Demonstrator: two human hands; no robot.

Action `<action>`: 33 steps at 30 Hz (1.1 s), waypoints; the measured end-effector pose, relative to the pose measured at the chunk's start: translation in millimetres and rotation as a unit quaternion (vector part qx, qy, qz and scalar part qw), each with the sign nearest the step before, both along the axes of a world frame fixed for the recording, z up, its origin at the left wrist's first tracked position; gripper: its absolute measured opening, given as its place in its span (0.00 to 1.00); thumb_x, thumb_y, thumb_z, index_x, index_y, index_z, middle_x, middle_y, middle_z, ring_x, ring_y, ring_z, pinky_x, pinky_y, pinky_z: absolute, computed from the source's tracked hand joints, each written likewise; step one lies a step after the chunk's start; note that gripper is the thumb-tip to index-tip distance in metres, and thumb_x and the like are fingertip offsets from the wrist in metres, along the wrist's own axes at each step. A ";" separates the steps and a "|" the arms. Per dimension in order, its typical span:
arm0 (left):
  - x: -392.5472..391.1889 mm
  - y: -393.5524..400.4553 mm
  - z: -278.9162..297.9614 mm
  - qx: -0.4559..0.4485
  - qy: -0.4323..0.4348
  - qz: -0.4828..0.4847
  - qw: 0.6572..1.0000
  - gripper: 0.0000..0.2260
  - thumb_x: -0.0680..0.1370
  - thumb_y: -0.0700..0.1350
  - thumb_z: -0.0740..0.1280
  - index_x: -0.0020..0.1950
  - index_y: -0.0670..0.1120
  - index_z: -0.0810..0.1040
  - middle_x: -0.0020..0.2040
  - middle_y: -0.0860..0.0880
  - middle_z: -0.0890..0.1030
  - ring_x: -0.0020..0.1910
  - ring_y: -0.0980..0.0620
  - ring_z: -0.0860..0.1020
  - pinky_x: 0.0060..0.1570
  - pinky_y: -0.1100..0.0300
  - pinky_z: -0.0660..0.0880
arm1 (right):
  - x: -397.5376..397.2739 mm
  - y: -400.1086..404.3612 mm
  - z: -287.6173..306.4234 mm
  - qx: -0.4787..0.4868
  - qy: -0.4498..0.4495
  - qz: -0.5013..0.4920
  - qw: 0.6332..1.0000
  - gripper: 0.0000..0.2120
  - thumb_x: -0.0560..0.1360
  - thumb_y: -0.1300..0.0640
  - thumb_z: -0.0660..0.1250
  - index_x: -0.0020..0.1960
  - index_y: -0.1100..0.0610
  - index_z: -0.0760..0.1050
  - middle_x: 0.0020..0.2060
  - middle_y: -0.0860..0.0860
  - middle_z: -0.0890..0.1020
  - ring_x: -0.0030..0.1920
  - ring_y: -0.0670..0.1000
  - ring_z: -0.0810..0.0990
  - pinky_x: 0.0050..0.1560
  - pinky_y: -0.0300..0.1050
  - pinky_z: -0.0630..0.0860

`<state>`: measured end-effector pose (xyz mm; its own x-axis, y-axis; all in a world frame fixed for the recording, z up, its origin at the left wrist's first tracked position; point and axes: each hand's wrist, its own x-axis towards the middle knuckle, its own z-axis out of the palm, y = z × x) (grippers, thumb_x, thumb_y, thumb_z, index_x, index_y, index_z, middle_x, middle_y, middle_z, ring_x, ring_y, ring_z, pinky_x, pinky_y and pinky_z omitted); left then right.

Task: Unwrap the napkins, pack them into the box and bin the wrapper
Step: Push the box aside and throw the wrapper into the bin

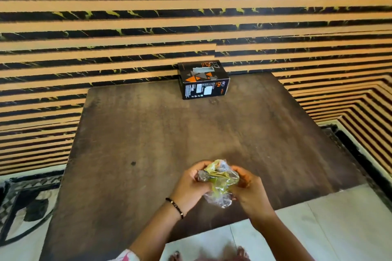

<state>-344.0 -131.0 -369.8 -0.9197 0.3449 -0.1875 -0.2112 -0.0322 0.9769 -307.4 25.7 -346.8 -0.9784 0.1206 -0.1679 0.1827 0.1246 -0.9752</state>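
We note, at the left, the left hand point(189, 184) with a dark beaded bracelet point(175, 206) on its wrist; its fingers point(196, 167) are curled round the left side of the crumpled wrapper point(218, 182). The wrapper is clear plastic with yellow-green print, bunched between the two sets of fingers and held just above the near part of the dark wooden counter point(148, 133); a loose clear fold hangs below the fingers. To its right, the right hand point(248, 188) grips the other side, fingers point(238, 170) curled into the plastic. We cannot tell whether any napkins are inside the bundle.

Well beyond the fingers, at the far edge of the counter and slightly to their left, stands the black box point(203, 79) with orange triangles, touching the striped wall point(191, 17). Its top shows a pale slot. Below the hands, pale floor tiles point(318, 229) and toes are visible.
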 end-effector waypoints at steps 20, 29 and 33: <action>65.5 320.6 33.9 0.002 -0.043 -0.062 0.997 0.19 0.71 0.26 0.65 0.48 0.50 0.78 0.36 0.52 0.81 0.31 0.59 0.77 0.33 0.64 0.78 | 107.5 310.5 15.5 -0.151 0.049 -0.150 0.976 0.20 0.65 0.68 0.66 0.55 0.54 0.78 0.41 0.52 0.83 0.36 0.49 0.78 0.34 0.40 0.76; 48.0 441.1 25.4 -0.013 -0.046 -0.099 0.994 0.15 0.71 0.29 0.68 0.54 0.44 0.78 0.38 0.49 0.79 0.28 0.63 0.76 0.27 0.67 0.76 | 112.8 409.5 6.9 -0.143 0.074 -0.220 0.962 0.22 0.69 0.77 0.66 0.48 0.52 0.83 0.50 0.52 0.83 0.39 0.54 0.79 0.31 0.43 0.77; 18.8 487.8 16.7 0.016 -0.073 -0.109 0.991 0.15 0.71 0.31 0.69 0.52 0.47 0.78 0.42 0.47 0.80 0.32 0.58 0.78 0.28 0.64 0.76 | 78.9 457.5 3.7 -0.103 0.065 -0.238 0.964 0.22 0.69 0.78 0.65 0.44 0.51 0.83 0.48 0.53 0.83 0.37 0.56 0.79 0.31 0.46 0.79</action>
<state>-325.3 356.9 -353.1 -0.7865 0.5405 -0.2988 -0.3551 0.0002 0.9348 -228.5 483.3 -343.1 -0.8347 0.5385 -0.1152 0.0455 -0.1410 -0.9890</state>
